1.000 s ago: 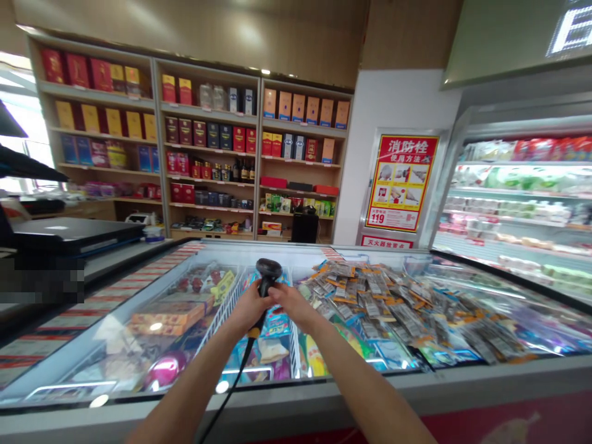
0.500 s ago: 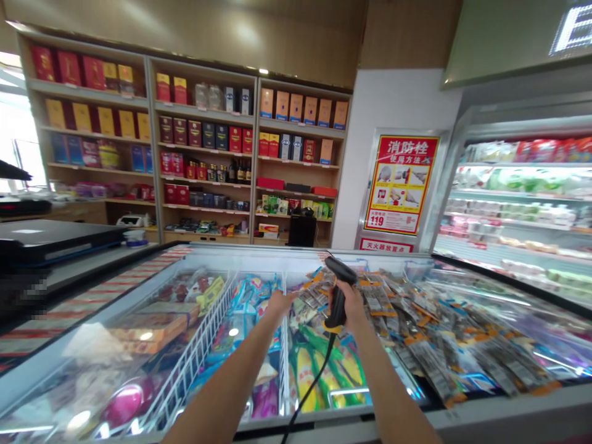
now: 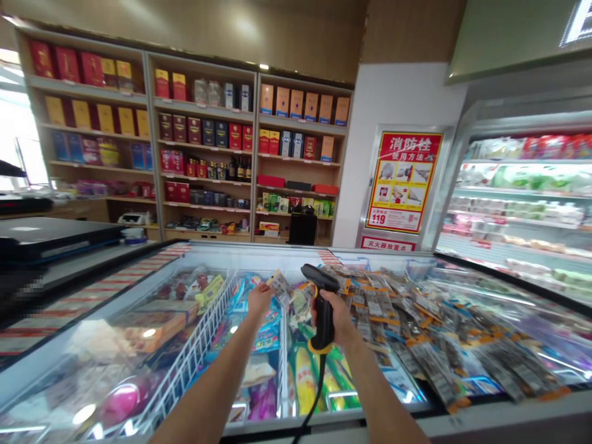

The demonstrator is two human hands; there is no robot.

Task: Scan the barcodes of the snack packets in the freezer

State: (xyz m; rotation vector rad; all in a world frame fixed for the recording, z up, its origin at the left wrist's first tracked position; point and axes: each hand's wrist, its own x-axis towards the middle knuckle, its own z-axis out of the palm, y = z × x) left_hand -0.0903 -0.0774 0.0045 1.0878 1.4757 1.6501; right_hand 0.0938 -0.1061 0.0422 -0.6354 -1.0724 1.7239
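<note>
My right hand (image 3: 337, 313) is wrapped round the grip of a black and yellow barcode scanner (image 3: 325, 317), whose head points left and whose cable hangs down toward me. To its left, my left hand (image 3: 259, 298) pinches the edge of a small flat packet (image 3: 280, 287) with a pale, printed face. The scanner head and the packet are a short gap apart. Both hands are above a glass-topped freezer. Many similar grey packets with orange ends (image 3: 379, 302) lie in a heap to the right of my right hand.
Inside the freezer, a white wire divider (image 3: 198, 345) separates the goods, with yellow and green packs (image 3: 305, 376) near the front. A black laptop-like device (image 3: 60, 237) rests at the left. Shelves of boxes (image 3: 203, 132) stand behind, and a lit chiller (image 3: 522, 216) is at the right.
My left hand has moved left with a packet now clearly visible in it. My right hand has brought the scanner left and slightly down, closer toward the packet.
</note>
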